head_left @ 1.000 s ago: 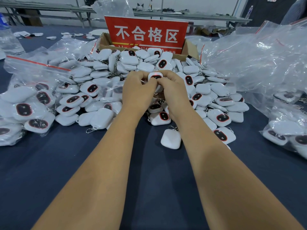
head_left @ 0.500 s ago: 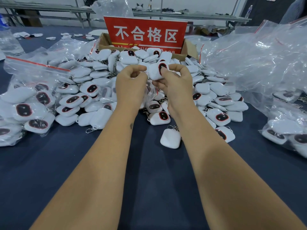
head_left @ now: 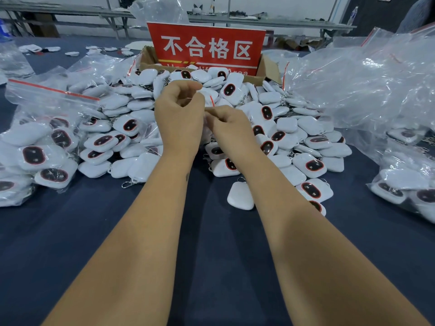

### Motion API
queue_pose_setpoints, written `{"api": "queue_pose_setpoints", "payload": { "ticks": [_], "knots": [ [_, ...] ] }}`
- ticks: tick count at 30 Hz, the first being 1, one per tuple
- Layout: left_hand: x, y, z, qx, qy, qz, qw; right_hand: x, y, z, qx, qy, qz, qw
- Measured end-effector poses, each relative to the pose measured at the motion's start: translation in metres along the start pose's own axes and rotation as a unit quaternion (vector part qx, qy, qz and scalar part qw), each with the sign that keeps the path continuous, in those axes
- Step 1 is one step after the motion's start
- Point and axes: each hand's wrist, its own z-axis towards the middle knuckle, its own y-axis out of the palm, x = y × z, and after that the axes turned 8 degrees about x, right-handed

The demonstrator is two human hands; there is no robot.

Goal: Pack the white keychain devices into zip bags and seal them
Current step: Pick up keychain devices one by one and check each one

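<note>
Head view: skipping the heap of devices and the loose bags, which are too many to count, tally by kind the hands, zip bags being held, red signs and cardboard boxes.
Hands: 2 (left hand, right hand)
Zip bag pinched between the hands: 1
Red sign: 1
Cardboard box: 1
Total: 5

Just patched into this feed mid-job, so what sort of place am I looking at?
Most likely a factory packing or inspection bench: a heap of white keychain devices on a dark cloth-covered table, clear zip bags piled at the right, and a red Chinese sign on a cardboard box.
</note>
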Motion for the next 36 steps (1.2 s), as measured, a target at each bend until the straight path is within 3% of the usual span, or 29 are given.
{"api": "queue_pose_setpoints", "payload": {
  "ticks": [5,10,14,19,36],
  "knots": [
    [-0.002,0.0,-0.001,-0.021,0.001,0.023,1.0,-0.002,-0.002,-0.001,-0.02,0.008,-0.02,1.0],
    [-0.009,0.002,-0.002,-0.041,-0.017,0.074,0.996,-0.003,-0.007,-0.003,0.083,-0.019,-0.093,0.992],
    [-0.011,0.002,-0.001,-0.051,-0.016,0.088,0.995,0.0,-0.016,0.002,0.155,-0.034,-0.32,0.934],
    [-0.012,0.003,0.0,-0.055,-0.023,0.095,0.994,0.005,-0.018,-0.002,0.105,0.014,-0.449,0.887],
    [-0.01,0.004,-0.002,-0.065,-0.03,0.105,0.992,0.009,-0.022,0.001,0.094,0.007,-0.453,0.887]
  ]
}}
